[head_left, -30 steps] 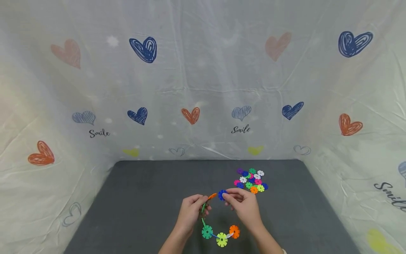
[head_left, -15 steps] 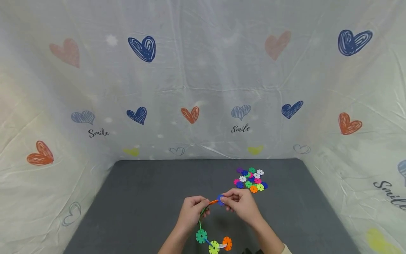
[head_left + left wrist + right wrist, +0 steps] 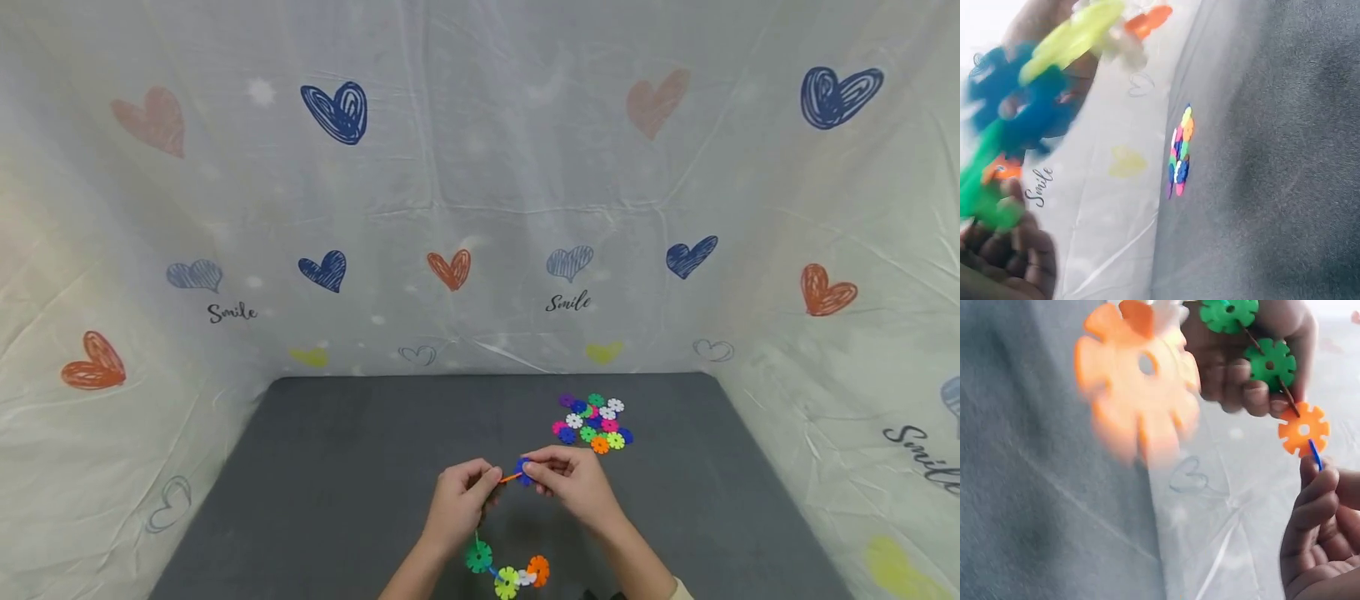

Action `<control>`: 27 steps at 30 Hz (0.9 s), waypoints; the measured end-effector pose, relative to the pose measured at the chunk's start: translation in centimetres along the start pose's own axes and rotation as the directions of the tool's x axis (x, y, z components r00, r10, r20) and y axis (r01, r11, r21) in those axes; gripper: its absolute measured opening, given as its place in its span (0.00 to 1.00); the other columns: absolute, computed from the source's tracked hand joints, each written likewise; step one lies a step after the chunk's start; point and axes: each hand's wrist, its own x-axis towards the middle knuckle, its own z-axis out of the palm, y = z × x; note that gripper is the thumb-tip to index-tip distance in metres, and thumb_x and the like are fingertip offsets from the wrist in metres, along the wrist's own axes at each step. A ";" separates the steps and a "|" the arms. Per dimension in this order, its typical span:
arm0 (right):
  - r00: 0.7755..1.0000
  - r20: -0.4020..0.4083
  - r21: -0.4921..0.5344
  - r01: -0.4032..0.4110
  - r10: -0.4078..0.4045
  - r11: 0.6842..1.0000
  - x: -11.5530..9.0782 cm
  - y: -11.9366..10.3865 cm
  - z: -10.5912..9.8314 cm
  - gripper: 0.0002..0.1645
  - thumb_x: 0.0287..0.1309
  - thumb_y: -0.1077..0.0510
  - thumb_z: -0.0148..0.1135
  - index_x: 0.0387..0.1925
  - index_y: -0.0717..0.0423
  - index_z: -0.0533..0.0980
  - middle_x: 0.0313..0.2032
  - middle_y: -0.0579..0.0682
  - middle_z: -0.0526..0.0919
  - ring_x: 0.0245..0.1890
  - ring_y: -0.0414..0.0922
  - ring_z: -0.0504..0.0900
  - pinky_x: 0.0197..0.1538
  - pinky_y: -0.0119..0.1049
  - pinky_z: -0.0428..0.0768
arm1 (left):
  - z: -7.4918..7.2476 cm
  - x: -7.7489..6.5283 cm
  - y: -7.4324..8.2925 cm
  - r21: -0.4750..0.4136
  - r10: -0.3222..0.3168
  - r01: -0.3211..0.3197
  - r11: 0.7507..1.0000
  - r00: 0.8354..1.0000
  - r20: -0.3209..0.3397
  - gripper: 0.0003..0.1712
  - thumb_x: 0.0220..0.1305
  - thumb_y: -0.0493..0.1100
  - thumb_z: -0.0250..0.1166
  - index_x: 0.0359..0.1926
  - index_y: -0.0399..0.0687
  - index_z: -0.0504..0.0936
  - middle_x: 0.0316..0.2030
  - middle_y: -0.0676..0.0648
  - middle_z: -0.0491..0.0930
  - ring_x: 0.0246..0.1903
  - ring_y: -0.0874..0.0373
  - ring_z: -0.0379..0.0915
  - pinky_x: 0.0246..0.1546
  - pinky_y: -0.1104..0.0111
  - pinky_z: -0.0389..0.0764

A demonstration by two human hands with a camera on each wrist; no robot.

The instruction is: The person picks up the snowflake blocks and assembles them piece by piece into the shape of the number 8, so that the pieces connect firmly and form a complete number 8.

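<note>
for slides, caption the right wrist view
Right hand pinches a blue notched plastic disc against an orange notched plastic disc

Creased, pale fabric sheeting (image 3: 510, 167), printed with scribbled hearts (image 3: 450, 270) and "Smile" lettering (image 3: 567, 301), hangs far, left and right around a dark grey tabletop (image 3: 360, 450); the left side looks warmer-lit.

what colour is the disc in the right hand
The disc is blue, clearest in the head view.

The head view is softly lit; the left wrist view glares white at upper left, its yellow disc (image 3: 1072, 40) blurred; the right wrist view's near orange disc (image 3: 1129, 394) smears.
</note>
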 end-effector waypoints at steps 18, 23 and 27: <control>0.995 -0.061 -0.210 -0.094 0.083 0.973 1.0 1.1 -1.7 0.16 0.66 0.48 0.66 0.39 0.58 0.82 0.25 0.54 0.85 0.22 0.48 0.81 0.25 0.34 0.79 | 0.7 0.8 -0.9 -0.020 -0.071 0.072 0.997 0.997 0.042 0.11 0.67 0.44 0.68 0.36 0.39 0.88 0.26 0.44 0.86 0.21 0.64 0.74 0.25 0.71 0.77; 0.931 -0.364 -0.470 -0.215 0.034 0.856 2.7 5.3 -5.8 0.16 0.65 0.49 0.68 0.45 0.58 0.83 0.35 0.55 0.88 0.29 0.49 0.83 0.33 0.38 0.80 | 0.0 0.5 -0.9 -0.167 -0.188 0.186 0.968 0.982 0.001 0.15 0.68 0.47 0.67 0.39 0.36 0.86 0.27 0.47 0.86 0.27 0.59 0.80 0.32 0.66 0.80; 0.862 -0.506 -0.587 -0.368 0.029 0.721 3.3 8.5 -9.3 0.24 0.65 0.49 0.66 0.57 0.59 0.79 0.44 0.61 0.83 0.34 0.53 0.80 0.36 0.49 0.78 | -0.5 0.5 -1.0 -0.208 -0.246 0.232 0.950 0.968 -0.044 0.17 0.69 0.50 0.66 0.42 0.38 0.86 0.28 0.49 0.87 0.30 0.57 0.82 0.34 0.64 0.80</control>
